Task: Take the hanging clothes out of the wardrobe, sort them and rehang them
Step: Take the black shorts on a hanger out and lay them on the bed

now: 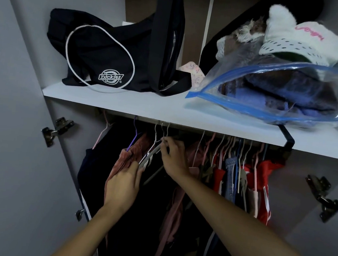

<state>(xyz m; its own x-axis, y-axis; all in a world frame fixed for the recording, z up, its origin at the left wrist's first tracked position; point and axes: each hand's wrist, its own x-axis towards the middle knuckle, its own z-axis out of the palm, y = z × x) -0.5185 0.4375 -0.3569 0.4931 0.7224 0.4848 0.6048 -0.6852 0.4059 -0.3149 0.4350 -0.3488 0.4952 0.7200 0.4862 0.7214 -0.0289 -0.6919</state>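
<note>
Step in hand: lifting one hanger out of the wardrobe; most clothes not yet taken out.
Right hand (173, 157): reaching in under the front edge of the shelf (124, 101), fingertips pinched together on a thin wire hook, probably to unhook it from a rail hidden behind that edge.
Left hand (123, 183): lower and to the left, fingers curled around the grey hanger (150, 157) and bunched against the pink garment (126, 161), seemingly to steady the load and part the neighbours while the hook comes free.
Hanging clothes: dark pieces toward the left side of the wardrobe; red garments (263, 180) and a strip of denim (230, 177) packed tight toward the right side, well apart from both hands.
Purple hanger (134, 138): just left of the hands, tilted, carrying the pink garment.
Shelf load: black bag (109, 53) at the left end, clear zip bag (283, 92) of folded fabric at the right end with a white hat (300, 41) on top; parked above, clear of the work below.
Risk: neighbouring hooks crowded close, likely to snag.
</note>
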